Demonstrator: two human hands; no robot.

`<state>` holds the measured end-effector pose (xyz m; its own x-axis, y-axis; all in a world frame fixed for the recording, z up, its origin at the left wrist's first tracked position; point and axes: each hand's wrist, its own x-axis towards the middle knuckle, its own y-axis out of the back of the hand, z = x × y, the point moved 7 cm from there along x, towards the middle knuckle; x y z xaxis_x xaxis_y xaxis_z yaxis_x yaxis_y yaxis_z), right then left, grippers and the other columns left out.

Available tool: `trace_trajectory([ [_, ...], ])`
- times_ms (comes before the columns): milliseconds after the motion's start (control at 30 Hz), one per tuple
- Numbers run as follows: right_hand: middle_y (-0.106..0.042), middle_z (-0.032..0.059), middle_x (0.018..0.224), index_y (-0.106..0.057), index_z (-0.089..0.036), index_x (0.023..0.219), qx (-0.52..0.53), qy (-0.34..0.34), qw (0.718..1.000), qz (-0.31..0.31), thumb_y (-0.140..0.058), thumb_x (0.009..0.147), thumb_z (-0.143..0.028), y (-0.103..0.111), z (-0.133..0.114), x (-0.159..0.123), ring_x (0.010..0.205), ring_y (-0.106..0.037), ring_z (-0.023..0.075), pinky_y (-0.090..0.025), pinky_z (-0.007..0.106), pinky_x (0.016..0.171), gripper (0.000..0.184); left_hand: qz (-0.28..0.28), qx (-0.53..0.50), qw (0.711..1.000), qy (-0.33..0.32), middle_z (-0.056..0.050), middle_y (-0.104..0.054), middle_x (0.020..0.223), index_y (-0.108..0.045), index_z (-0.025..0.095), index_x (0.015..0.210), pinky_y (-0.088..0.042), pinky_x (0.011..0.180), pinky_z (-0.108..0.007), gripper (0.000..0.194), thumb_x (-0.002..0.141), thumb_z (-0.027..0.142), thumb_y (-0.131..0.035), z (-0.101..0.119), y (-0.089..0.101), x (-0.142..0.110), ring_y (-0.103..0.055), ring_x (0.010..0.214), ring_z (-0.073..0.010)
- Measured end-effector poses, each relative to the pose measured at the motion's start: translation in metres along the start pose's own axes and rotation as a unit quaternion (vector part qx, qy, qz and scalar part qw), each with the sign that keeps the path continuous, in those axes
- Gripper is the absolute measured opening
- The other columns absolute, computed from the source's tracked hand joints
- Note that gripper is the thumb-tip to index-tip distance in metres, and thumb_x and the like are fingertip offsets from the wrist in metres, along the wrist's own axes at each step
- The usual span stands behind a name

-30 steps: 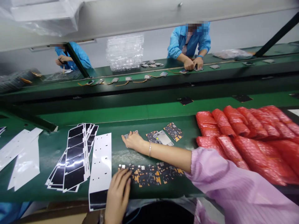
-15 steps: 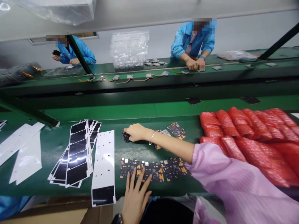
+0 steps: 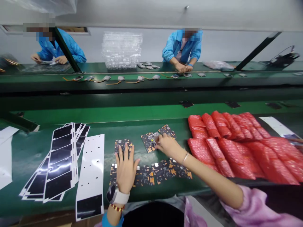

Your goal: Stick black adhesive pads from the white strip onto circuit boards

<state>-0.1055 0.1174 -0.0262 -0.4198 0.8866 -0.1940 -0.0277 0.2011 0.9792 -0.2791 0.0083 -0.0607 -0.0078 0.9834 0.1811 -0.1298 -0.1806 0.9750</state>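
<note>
My left hand (image 3: 126,171) lies flat with its fingers spread, fingertips on a black circuit board (image 3: 119,145) with orange patches. Its palm covers part of a row of similar circuit boards (image 3: 163,171) nearer me. My right hand (image 3: 169,145) is closed at the fingertips around the edge of a small silver-coloured rectangular piece (image 3: 154,137). That piece is above a circuit board (image 3: 147,145), and another circuit board (image 3: 167,129) lies just behind the hand. The right fingers partly hide the silver piece.
On the left are a white sheet with one black panel (image 3: 91,173) and a stack of black-panelled sheets (image 3: 60,157). Red bubble-wrapped bundles (image 3: 232,151) fill the right. Beyond the green belt (image 3: 132,110), two people in blue jackets (image 3: 182,47) work at another bench.
My right hand has moved right, from the board at the middle to the silver piece. My left hand has moved forward and left onto that board. The view has shifted right.
</note>
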Motion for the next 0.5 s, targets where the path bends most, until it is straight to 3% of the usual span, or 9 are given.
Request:
trace_trajectory([
  [100, -0.064, 0.0202, 0.114, -0.058, -0.008, 0.124, -0.002, 0.009, 1.0, 0.002, -0.067, 0.096, -0.029, -0.016, 0.007, -0.016, 0.105, -0.067, 0.0308, -0.054, 0.039, 0.088, 0.036, 0.004, -0.009, 0.996, -0.089, -0.013, -0.028, 0.168, -0.037, 0.02, 0.157, -0.034, 0.12, -0.061, 0.06, 0.101, 0.037, -0.05, 0.038, -0.002, 0.014, -0.022, 0.155, -0.0382],
  [200, -0.063, 0.0201, 0.117, -0.056, -0.01, 0.126, 0.0, 0.032, 0.999, 0.006, -0.068, 0.095, -0.031, -0.019, 0.002, -0.018, 0.108, -0.065, 0.0321, -0.055, 0.04, 0.088, 0.04, -0.013, -0.013, 0.989, -0.146, -0.014, -0.042, 0.161, -0.041, 0.016, 0.154, -0.038, 0.118, -0.057, 0.064, 0.098, 0.044, -0.055, 0.062, -0.015, 0.02, -0.033, 0.151, -0.0363],
  [267, -0.063, 0.0227, 0.117, -0.052, -0.008, 0.132, 0.001, 0.051, 0.999, 0.006, -0.069, 0.093, -0.029, -0.019, -0.003, -0.017, 0.11, -0.065, 0.0344, -0.055, 0.042, 0.088, 0.047, -0.015, -0.005, 0.989, -0.148, -0.018, -0.051, 0.154, -0.045, 0.01, 0.15, -0.039, 0.118, -0.056, 0.066, 0.096, 0.047, -0.058, 0.064, -0.024, 0.019, -0.039, 0.148, -0.0366],
  [367, -0.065, 0.0253, 0.116, -0.045, -0.004, 0.142, 0.012, 0.087, 0.996, -0.002, -0.065, 0.091, -0.013, -0.016, -0.007, -0.016, 0.103, -0.068, 0.0343, -0.055, 0.041, 0.084, 0.055, -0.011, 0.009, 0.988, -0.152, -0.024, -0.057, 0.145, -0.039, 0.004, 0.152, -0.038, 0.119, -0.053, 0.076, 0.096, 0.051, -0.058, 0.064, -0.033, 0.008, -0.041, 0.147, -0.0362],
  [500, -0.073, 0.0151, 0.094, -0.051, -0.008, 0.139, 0.048, 0.112, 0.992, -0.009, -0.054, 0.088, -0.003, -0.005, 0.016, -0.015, 0.08, -0.074, 0.0279, -0.054, 0.035, 0.074, 0.051, -0.005, 0.032, 0.989, -0.144, -0.028, -0.06, 0.136, -0.04, -0.002, 0.15, -0.043, 0.115, -0.054, 0.085, 0.092, 0.055, -0.062, 0.067, -0.034, -0.005, -0.045, 0.143, -0.0412],
])
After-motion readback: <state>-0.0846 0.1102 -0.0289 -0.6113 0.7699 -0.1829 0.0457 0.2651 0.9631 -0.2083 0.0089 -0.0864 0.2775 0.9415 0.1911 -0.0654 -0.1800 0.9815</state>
